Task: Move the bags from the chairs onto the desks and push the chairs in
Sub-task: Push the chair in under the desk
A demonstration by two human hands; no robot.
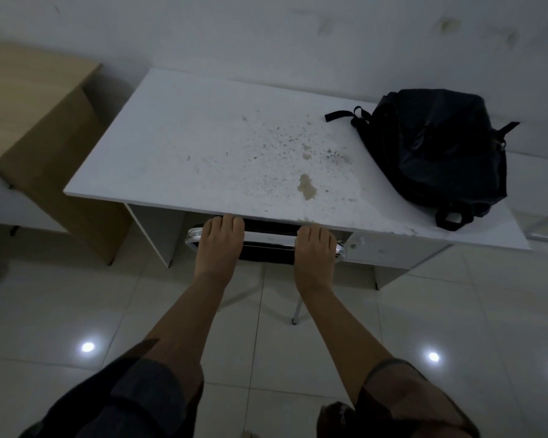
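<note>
Two hands laid on the chair back, palms down. Left hand (219,245) placed near the left end of the chair (268,245), fingers straight and close together, fingertips reaching the front edge of the tabletop (184,147). Right hand (316,248) placed near the right end in the same way, fingers straight and together over the top rail; cannot tell whether the thumbs wrapped under the rail. Seen of the chair only a chrome frame at both corners, a dark back between the hands and one thin leg on the floor (76,305); the seat hidden under the tabletop. Black backpack (440,153) resting on the right part of the white tabletop, lying flat, one strap pointing left, a lower loop hanging near the front right corner, well apart from both hands. Stained with small dark specks and two brownish patches in the middle of the tabletop. Standing to the left, just beside, a wooden desk (29,99) of light brown colour. White wall (266,33) behind, with some faint marks. Glossy tiled floor with bright round reflections of lamps. Dark sleeves rolled up on both forearms.
</note>
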